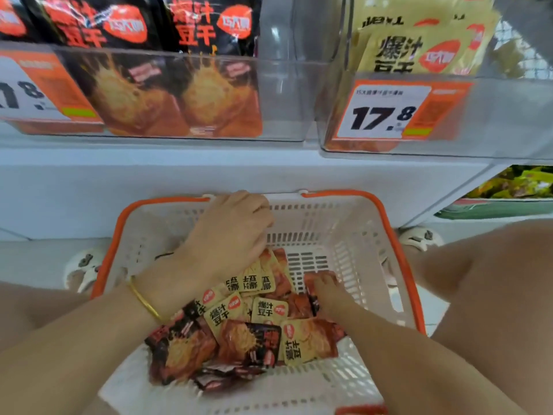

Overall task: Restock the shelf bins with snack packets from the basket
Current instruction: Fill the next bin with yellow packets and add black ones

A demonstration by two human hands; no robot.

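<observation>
Snack packets [269, 311] are being gathered in the basket [389, 235], left hand [230, 232] curled at twelve o'clock, right hand [327, 290] at three, grips unclear, a lift to the bins [284, 100] being needed.

The left hand [227, 232] shows only its back. Its palm and curled fingers are hidden, and the yellow packets [254, 281] fanning out beneath it are probably in its grip. The right hand [327, 290] is blurred, its fingertips lost in the pile [257, 339], so its hold cannot be told. The frame's edge cuts the left price tag [30, 88], and the basket [398, 253] runs off the bottom. The right price tag [392, 110] has unreadable small print.
</observation>
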